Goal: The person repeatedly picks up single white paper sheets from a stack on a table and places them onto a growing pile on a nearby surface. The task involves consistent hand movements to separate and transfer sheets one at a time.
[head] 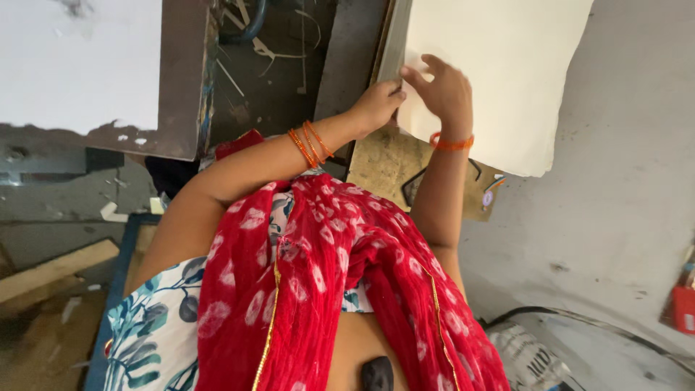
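A stack of large cream paper sheets (499, 72) lies on a brown board (384, 163) ahead of me. My left hand (376, 105), with orange bangles at the wrist, is closed on the stack's near left edge. My right hand (443, 90), with an orange band at the wrist, rests on the top sheet near that same corner with its fingers spread. A red patterned scarf (340, 289) hangs down my front and hides what lies below it.
A dark metal surface (282, 65) with offcut strips lies to the left of the paper, and a white sheet (72, 58) beyond it. The grey floor (615, 217) is at the right, with a red object (684, 304) at the edge. Wooden planks (51, 271) lie at lower left.
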